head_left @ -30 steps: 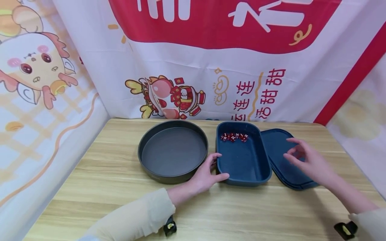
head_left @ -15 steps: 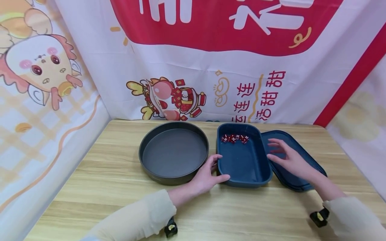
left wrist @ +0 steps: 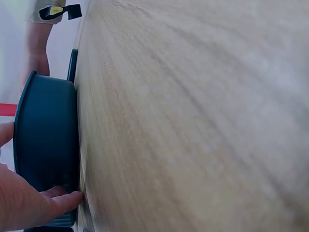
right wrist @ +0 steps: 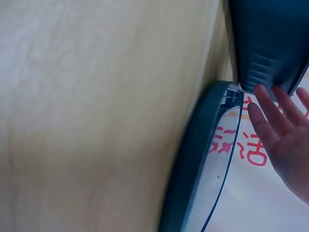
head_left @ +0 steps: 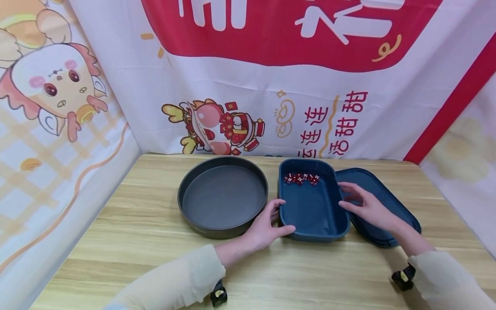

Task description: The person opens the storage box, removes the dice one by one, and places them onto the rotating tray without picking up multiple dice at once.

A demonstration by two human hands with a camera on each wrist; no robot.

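A dark blue rectangular food container [head_left: 310, 211] stands uncovered on the table, a cluster of red dice [head_left: 301, 178] at its far end. My left hand [head_left: 265, 228] rests at its near left corner, thumb by the front rim and fingers along the side. In the left wrist view, loosely bent fingers [left wrist: 58, 203] lie against the container's outer wall. My right hand [head_left: 366, 209] is at the right rim, fingers spread and slightly bent. From the right wrist, those fingers [right wrist: 273, 113] overlap the container's side wall. The blue lid [head_left: 383, 234] lies beneath the right hand.
A round dark grey pan [head_left: 224, 196], with nothing in it, stands left of the container, close to my left hand. The wooden table [head_left: 128, 241] ends at a printed cloth backdrop [head_left: 271, 77]. More printed cloth hangs along both sides.
My right hand has moved left, from over the lid to the container's right rim. The left hand, container, dice and pan keep their places.
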